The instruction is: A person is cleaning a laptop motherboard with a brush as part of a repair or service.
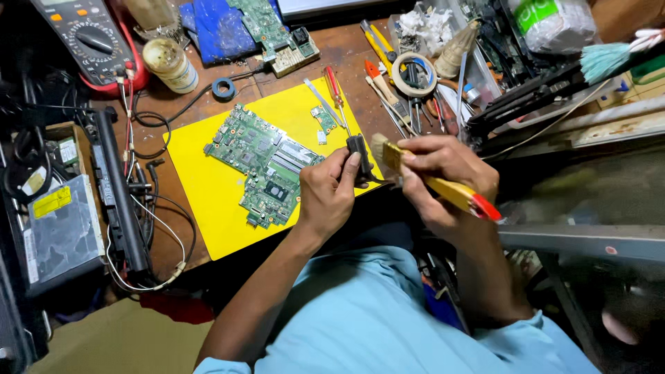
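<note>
The left hand (331, 190) is pinching a small dark rectangular part (358, 154) upright over the yellow mat's (201, 187) near edge. The right hand (443, 170) is gripping a yellow-handled, red-ended brush (436, 185), its long axis running down-right, bristles pointing up-left at the part. A yellow rectangular label (52, 201) is showing on the grey drive at far left.

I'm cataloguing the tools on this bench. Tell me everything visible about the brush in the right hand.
The brush has a flat yellow handle, likely wood or plastic, with a red end and pale, blurred bristles. The right hand grips it mid-handle, slanted, red end toward the person. The bristles meet a small dark part pinched in the left hand.
</note>
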